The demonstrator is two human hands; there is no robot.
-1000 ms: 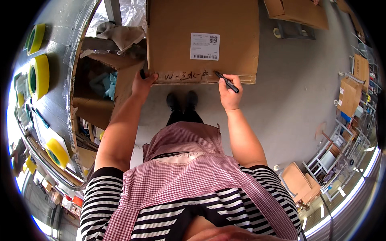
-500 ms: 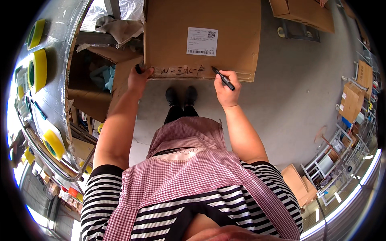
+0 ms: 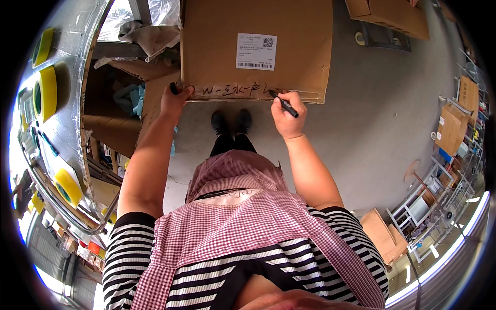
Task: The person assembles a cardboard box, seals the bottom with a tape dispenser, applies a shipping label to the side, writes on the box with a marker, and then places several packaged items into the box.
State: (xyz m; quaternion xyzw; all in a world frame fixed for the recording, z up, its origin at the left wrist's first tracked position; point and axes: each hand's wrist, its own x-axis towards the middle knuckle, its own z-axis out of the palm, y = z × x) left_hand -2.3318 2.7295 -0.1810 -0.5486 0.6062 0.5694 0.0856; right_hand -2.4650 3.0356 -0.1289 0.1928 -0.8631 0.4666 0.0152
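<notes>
left hand [image 3: 174, 101] fingers clamped on cardboard box [image 3: 258, 46] near edge; right hand [image 3: 287, 116] fingers clamped on black marker [image 3: 283, 104].

1. 2 hands: left hand [image 3: 175, 101], right hand [image 3: 287, 117].
2. 1 black marker [image 3: 283, 104].
3. 1 large cardboard box [image 3: 258, 31] with 1 white label [image 3: 256, 51].
4. 3 yellow tape rolls [image 3: 45, 88] at the left.
5. 2 black shoes [image 3: 230, 122].

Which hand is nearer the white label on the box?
Right. The right hand writes with a marker just below the white label; the left hand grips the box's lower-left corner, farther off.
</notes>
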